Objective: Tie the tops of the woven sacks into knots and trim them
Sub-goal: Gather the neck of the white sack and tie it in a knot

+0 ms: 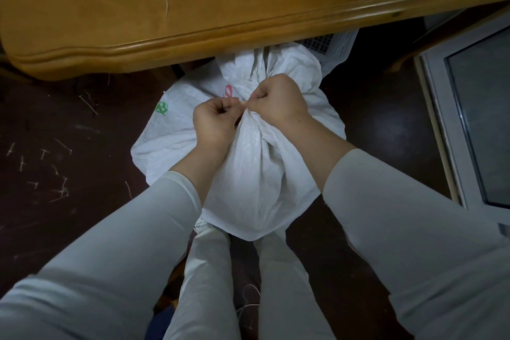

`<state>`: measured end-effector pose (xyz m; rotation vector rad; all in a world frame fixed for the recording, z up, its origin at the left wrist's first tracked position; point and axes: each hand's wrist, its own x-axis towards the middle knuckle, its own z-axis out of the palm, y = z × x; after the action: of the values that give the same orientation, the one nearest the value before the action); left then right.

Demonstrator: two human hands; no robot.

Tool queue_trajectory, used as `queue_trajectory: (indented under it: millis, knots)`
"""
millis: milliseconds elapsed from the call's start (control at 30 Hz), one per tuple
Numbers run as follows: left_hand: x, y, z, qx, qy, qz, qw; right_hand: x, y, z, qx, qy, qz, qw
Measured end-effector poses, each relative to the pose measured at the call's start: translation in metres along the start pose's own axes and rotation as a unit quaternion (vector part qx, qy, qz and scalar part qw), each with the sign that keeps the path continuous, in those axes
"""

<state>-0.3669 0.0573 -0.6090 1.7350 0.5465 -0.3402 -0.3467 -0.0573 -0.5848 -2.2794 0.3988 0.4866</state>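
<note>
My left hand (pixel 214 121) and right hand (pixel 277 101) are both curled tight, each pinching the gathered top of the white sack (pixel 256 179), fingertips nearly meeting. The sack stands on the dark floor (pixel 69 124), its far side under the near edge of the worktop (pixel 138 16). Thread scraps (pixel 59 188) litter the floor at left.

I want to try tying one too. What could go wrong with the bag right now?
The left hand and right hand only pinch the sack at its bunched top with fingertips, so the weave might slip out and the knot could loosen. The table edge overhangs the sack's far side, so a hard upward pull may bump knuckles.
</note>
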Motion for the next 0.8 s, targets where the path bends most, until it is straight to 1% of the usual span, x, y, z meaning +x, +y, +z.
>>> queue_trajectory:
  millis: [267, 433, 667, 800]
  knots:
    - [-0.0034, -0.0028, 0.0014, 0.003, 0.013, 0.003, 1.000, -0.0050, -0.0007, 0.0030, -0.002, 0.014, 0.014, 1.000]
    - [-0.0046, -0.0049, 0.0011, -0.014, 0.018, -0.008, 1.000, -0.0090, -0.0008, 0.0020, 0.006, 0.018, 0.013, 1.000]
    - [-0.0057, -0.0046, 0.0017, -0.009, 0.023, -0.001, 1.000, -0.0072, 0.0004, 0.0030, 0.000, 0.018, 0.003, 1.000]
    - [-0.0060, -0.0044, 0.0017, 0.013, 0.026, 0.014, 0.999, -0.0072, 0.0021, 0.0052, -0.005, 0.027, -0.012, 1.000]
